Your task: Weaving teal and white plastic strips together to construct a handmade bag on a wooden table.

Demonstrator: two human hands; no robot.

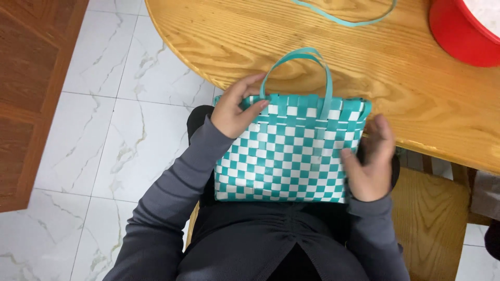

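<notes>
A teal and white checkered woven basket (pixel 291 156) lies flat on my lap, its teal handle (pixel 307 57) arching over the edge of the round wooden table (pixel 291 36). My left hand (pixel 237 112) grips the basket's upper left corner at the rim, thumb across the front. My right hand (pixel 371 158) holds the basket's right side, fingers wrapped around its edge. Grey sleeves cover both of my arms.
A red bowl (pixel 458 36) with something white inside stands at the table's far right. A loose teal strap (pixel 344 18) lies on the tabletop at the back. A wooden stool (pixel 432 224) is at my right, white marble floor tiles (pixel 99 140) at my left.
</notes>
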